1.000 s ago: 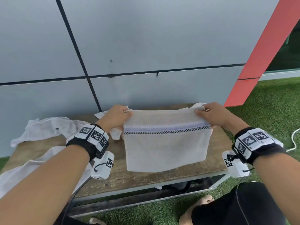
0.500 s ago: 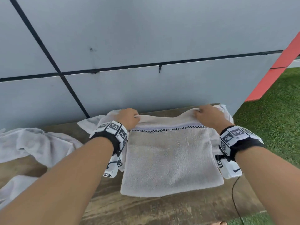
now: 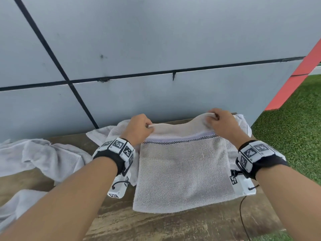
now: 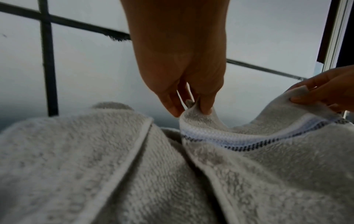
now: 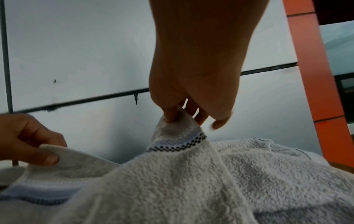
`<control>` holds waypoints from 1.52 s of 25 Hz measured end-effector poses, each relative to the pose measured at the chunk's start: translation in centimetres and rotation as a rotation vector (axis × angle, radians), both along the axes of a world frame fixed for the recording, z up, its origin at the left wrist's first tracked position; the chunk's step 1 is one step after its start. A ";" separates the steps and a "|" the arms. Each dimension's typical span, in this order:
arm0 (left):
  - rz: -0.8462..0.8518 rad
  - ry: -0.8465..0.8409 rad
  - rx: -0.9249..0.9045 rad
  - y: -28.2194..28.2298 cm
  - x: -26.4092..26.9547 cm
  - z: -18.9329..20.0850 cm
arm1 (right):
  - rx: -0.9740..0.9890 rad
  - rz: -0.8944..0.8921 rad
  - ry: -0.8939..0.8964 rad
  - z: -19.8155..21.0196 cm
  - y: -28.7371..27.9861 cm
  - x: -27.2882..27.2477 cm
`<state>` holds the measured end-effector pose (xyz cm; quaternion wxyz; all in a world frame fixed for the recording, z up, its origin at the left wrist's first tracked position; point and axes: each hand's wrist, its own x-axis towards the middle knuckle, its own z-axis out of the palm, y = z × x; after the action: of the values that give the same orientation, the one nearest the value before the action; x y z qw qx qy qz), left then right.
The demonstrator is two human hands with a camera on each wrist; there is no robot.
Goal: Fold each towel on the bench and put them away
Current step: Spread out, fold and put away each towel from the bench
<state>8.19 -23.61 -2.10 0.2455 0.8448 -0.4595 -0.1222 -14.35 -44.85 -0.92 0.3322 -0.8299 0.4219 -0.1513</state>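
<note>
A folded grey-white towel (image 3: 184,173) with a blue and black checked stripe lies on the wooden bench (image 3: 173,225), its near edge towards me. My left hand (image 3: 140,126) pinches its far left corner (image 4: 193,112). The far right corner (image 5: 174,122) is pinched by my right hand (image 3: 220,123), which lifts it a little higher than the left one. Both far corners are raised off the bench. The towel rests on top of another white towel (image 3: 242,126) that shows at both sides. The left wrist view shows that lower towel (image 4: 76,151) close under the camera.
Crumpled white towels (image 3: 41,157) lie on the bench's left part, one (image 3: 15,206) hanging over the near edge. A grey panelled wall (image 3: 156,49) stands right behind the bench. Green turf (image 3: 295,133) lies to the right, beside a red strip (image 3: 295,84). A thin black cable (image 3: 242,216) crosses the bench's right front.
The towel went from hanging in the air to lying on the bench. Both hands moved forward with its top edge, and now they lift the far corners again.
</note>
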 end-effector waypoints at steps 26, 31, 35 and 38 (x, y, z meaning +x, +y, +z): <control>0.117 0.149 0.070 29.6 -7.3 12.2 | 0.122 0.260 -0.237 4.7 21.4 -9.3; 0.269 0.156 0.212 32.1 -7.8 3.0 | 0.164 0.317 -0.122 0.4 24.8 -9.2; 0.272 0.072 0.231 30.9 -9.0 1.0 | 0.228 0.289 -0.203 0.3 26.2 -8.4; 0.062 0.080 -0.096 27.0 -12.6 2.1 | 0.260 0.340 -0.269 0.6 27.3 -7.6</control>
<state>-4.39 3.42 -0.02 0.3075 0.8404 -0.4281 -0.1260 -21.92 -17.60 -0.36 0.5099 -0.8116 0.2443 -0.1469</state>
